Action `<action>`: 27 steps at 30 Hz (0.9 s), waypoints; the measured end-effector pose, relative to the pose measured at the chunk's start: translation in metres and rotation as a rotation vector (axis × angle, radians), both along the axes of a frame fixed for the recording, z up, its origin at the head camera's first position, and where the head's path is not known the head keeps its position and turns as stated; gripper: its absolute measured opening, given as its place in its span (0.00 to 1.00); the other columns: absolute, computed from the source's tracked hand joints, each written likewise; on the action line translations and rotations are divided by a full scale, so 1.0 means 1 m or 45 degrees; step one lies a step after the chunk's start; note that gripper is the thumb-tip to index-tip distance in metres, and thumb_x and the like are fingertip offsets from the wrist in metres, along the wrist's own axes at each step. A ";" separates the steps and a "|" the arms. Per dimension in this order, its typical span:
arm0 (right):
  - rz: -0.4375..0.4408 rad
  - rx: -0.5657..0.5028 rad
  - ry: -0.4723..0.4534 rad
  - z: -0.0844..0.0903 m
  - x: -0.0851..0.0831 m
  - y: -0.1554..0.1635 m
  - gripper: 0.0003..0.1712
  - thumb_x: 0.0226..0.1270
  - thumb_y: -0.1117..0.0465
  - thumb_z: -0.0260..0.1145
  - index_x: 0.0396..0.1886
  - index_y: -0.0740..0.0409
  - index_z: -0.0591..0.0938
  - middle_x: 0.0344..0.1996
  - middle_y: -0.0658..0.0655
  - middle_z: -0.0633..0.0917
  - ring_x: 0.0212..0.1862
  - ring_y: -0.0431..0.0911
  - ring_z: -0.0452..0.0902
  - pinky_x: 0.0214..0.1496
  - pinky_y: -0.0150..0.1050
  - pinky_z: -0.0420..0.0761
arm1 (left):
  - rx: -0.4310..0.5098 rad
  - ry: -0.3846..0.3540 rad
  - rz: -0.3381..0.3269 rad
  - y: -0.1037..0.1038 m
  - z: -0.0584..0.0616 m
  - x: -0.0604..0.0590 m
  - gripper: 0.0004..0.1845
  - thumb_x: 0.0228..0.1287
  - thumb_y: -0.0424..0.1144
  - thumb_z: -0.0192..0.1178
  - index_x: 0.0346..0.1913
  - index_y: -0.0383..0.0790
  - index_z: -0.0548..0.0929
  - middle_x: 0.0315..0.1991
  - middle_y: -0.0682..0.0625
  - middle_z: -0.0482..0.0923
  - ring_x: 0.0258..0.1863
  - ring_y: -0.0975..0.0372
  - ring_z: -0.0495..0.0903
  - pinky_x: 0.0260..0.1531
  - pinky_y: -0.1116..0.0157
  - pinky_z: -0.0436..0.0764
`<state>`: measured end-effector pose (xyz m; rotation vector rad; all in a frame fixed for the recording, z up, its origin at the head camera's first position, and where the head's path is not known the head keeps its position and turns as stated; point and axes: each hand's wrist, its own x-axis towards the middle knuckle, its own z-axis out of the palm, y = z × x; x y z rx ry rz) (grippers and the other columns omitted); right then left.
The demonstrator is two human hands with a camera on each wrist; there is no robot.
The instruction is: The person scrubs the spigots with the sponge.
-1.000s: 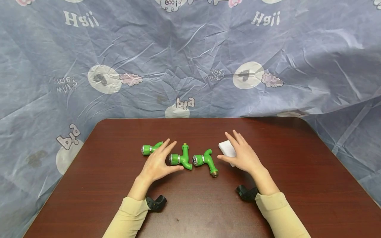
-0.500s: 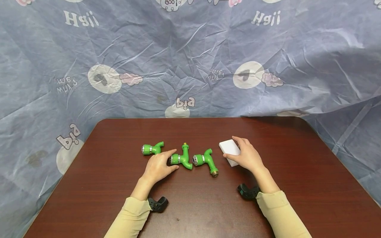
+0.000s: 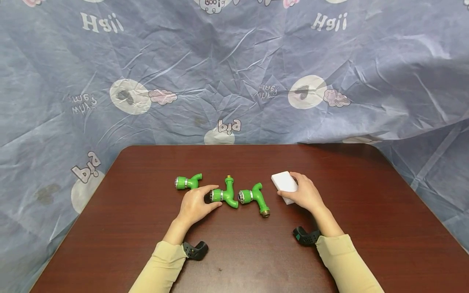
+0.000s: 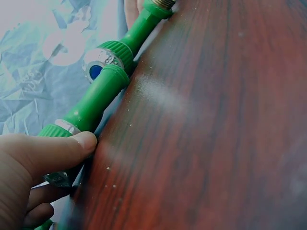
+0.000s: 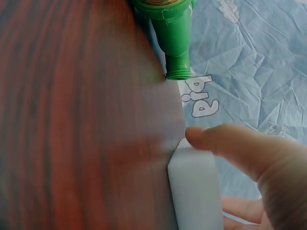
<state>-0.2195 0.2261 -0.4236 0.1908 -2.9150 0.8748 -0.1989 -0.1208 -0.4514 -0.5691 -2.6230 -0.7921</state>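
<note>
Head view shows your left hand (image 3: pixel 194 205) pinching the middle green faucet (image 3: pixel 224 195)'s knurled collar; rigid, light plastic, so grip there. Your right hand (image 3: pixel 305 195) curls round the soft white sponge (image 3: pixel 283 184).

left hand (image 4: pixel 29 167): cut off by the left and bottom edges in the left wrist view; only the thumb and parts of two fingers show.
middle green faucet (image 3: pixel 224 195): its silver collar is partly hidden behind the left fingers in the head view.
right hand (image 5: pixel 254 163): cut by the right and bottom edges in the right wrist view; the palm is out of view.
white block (image 5: pixel 196 191): its lower end runs off the bottom edge; in the head view its near side lies under the fingers.
right green faucet (image 5: pixel 172 33): top cropped by the edge.
desk (image 4: pixel 216 120): blurred and hazy close to the lens.
sleeves (image 3: pixel 157 268): cut off at the bottom edge.
</note>
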 end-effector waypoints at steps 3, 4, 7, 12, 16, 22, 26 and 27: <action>-0.018 -0.007 -0.001 0.002 0.001 0.000 0.43 0.52 0.50 0.71 0.63 0.68 0.68 0.55 0.70 0.74 0.50 0.61 0.70 0.46 0.53 0.72 | 0.034 0.029 -0.001 0.000 -0.001 -0.001 0.27 0.41 0.50 0.75 0.48 0.46 0.84 0.43 0.54 0.84 0.36 0.58 0.82 0.31 0.59 0.79; -0.022 -0.009 0.002 0.004 0.001 0.000 0.41 0.53 0.51 0.70 0.62 0.68 0.68 0.55 0.71 0.74 0.50 0.61 0.71 0.46 0.54 0.72 | 0.053 0.040 0.000 0.000 -0.001 -0.001 0.27 0.40 0.50 0.76 0.47 0.46 0.85 0.42 0.54 0.84 0.35 0.59 0.83 0.30 0.60 0.79; -0.033 -0.024 0.028 0.008 0.002 -0.001 0.38 0.55 0.52 0.69 0.63 0.67 0.69 0.57 0.69 0.73 0.51 0.60 0.71 0.47 0.54 0.72 | 0.123 0.067 0.001 0.000 -0.001 -0.002 0.27 0.37 0.50 0.77 0.45 0.46 0.86 0.38 0.55 0.85 0.28 0.62 0.81 0.25 0.64 0.76; -0.034 -0.075 0.088 0.014 0.004 -0.003 0.38 0.56 0.52 0.68 0.65 0.63 0.68 0.59 0.67 0.73 0.52 0.58 0.72 0.46 0.53 0.72 | 0.241 0.078 0.006 -0.001 0.002 -0.002 0.25 0.35 0.49 0.78 0.42 0.46 0.86 0.29 0.58 0.84 0.21 0.69 0.76 0.20 0.69 0.73; -0.051 -0.120 0.089 0.022 0.006 -0.005 0.41 0.55 0.51 0.69 0.66 0.64 0.67 0.58 0.68 0.73 0.53 0.59 0.72 0.47 0.53 0.73 | 0.369 0.020 0.008 0.000 0.006 0.000 0.24 0.36 0.44 0.79 0.42 0.46 0.85 0.30 0.57 0.84 0.24 0.69 0.78 0.25 0.69 0.77; -0.043 -0.205 0.095 0.037 0.011 -0.012 0.40 0.54 0.52 0.72 0.64 0.64 0.69 0.56 0.67 0.75 0.54 0.58 0.72 0.50 0.52 0.73 | 0.744 -0.151 -0.105 0.006 0.013 0.002 0.25 0.39 0.31 0.77 0.46 0.38 0.83 0.40 0.47 0.83 0.37 0.59 0.83 0.37 0.66 0.82; 0.004 -0.265 0.138 0.047 0.018 -0.020 0.38 0.53 0.55 0.73 0.62 0.64 0.71 0.55 0.64 0.77 0.52 0.56 0.74 0.48 0.49 0.75 | 0.992 -0.312 -0.164 0.014 0.021 0.006 0.25 0.39 0.25 0.75 0.47 0.33 0.81 0.42 0.41 0.81 0.39 0.56 0.83 0.39 0.65 0.82; 0.018 -0.279 0.151 0.049 0.019 -0.022 0.37 0.53 0.55 0.73 0.62 0.63 0.72 0.54 0.63 0.77 0.51 0.55 0.75 0.48 0.49 0.75 | 1.037 -0.353 -0.168 0.017 0.023 0.007 0.26 0.39 0.24 0.74 0.47 0.32 0.81 0.42 0.40 0.81 0.38 0.56 0.83 0.38 0.66 0.82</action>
